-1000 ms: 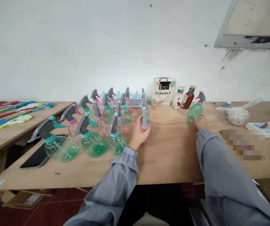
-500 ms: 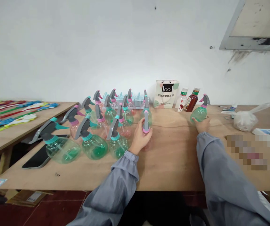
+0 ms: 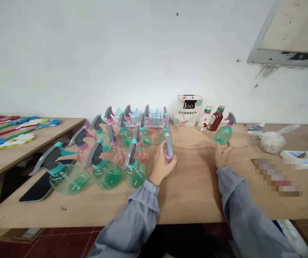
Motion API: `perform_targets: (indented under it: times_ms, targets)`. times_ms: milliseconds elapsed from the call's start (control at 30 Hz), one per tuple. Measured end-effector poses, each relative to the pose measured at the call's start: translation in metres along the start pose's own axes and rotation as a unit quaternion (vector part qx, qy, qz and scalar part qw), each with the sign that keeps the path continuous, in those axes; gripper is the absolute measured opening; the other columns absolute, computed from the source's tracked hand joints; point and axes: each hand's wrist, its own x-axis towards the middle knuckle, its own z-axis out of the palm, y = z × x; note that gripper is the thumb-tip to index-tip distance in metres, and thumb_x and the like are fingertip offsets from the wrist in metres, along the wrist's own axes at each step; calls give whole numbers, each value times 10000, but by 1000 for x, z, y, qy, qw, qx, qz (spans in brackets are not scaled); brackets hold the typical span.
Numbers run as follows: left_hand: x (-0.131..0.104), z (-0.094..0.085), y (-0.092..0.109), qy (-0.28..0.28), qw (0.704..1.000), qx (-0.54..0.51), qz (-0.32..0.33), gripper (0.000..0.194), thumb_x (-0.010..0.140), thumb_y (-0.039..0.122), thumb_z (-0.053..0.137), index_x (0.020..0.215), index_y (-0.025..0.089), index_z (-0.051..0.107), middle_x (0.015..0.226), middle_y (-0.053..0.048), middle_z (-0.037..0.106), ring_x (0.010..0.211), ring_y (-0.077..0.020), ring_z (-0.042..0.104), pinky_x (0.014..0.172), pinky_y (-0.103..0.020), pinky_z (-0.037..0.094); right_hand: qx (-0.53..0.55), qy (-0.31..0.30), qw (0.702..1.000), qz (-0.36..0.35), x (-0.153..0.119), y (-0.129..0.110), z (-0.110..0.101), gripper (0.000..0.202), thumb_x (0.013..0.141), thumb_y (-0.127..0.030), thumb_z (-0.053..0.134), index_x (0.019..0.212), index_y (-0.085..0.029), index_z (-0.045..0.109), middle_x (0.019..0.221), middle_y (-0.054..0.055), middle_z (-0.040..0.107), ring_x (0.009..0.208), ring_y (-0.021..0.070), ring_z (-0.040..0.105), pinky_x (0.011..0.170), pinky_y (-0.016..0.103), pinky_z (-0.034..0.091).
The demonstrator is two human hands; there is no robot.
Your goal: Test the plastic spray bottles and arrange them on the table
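Note:
My left hand grips a spray bottle with a grey trigger head and pink collar; the hand hides most of its body. On the right, my right hand is off the table with fingers apart, just in front of a green spray bottle with a pink nozzle, which stands by itself. Left of my left hand stand several more spray bottles in rows, some green, such as a green bottle with a teal collar, and some pink, such as a pink bottle behind it.
A paper bag, a clear bottle and a brown bottle stand by the wall. Behind the spray bottles is a pale blue rack. A phone lies at left, a knotted plastic bag at right.
My right hand has let go of the green spray bottle and drawn back toward me. My left hand still holds its bottle, now tilted slightly differently. The view has shifted slightly.

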Motion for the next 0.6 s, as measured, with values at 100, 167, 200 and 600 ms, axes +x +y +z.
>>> perform_targets:
  times_ms: [100, 167, 200, 600]
  targets:
    - [-8, 4, 2, -38, 999, -12, 26, 714, 797, 185, 547, 1451, 193, 260, 1367, -164, 447, 1288, -291, 464, 1081, -493, 372, 106, -120, 977, -140, -48, -57, 2, 499, 897, -427, 534, 1328, -204, 420, 1426, 142, 453, 1364, 246, 413, 1138, 479, 323]
    - [-13, 7, 3, -58, 997, -21, 40, 757, 818, 189, 521, 1494, 194, 181, 1437, -177, 366, 1372, -295, 376, 1127, -505, 325, 158, -288, 929, -172, -73, -96, 6, 542, 884, -397, 585, 1373, -247, 407, 1446, 119, 460, 1369, 243, 419, 1146, 478, 326]
    - [-16, 9, 4, -64, 997, -24, 42, 775, 829, 193, 510, 1510, 198, 140, 1466, -179, 328, 1404, -295, 334, 1143, -509, 305, 187, -354, 901, -166, -82, -114, 8, 627, 861, -392, 627, 1416, -266, 366, 1479, 111, 433, 1388, 243, 400, 1157, 475, 317]
    - [-34, 28, 11, 7, 999, -43, -5, 1079, 736, 341, 716, 1517, 179, -10, 1537, -223, 138, 1478, -346, 184, 1188, -517, 258, 315, -559, 767, 9, -69, -175, 46, 315, 812, -342, 653, 1114, -263, 696, 1173, 32, 699, 1127, 230, 632, 1056, 409, 438]
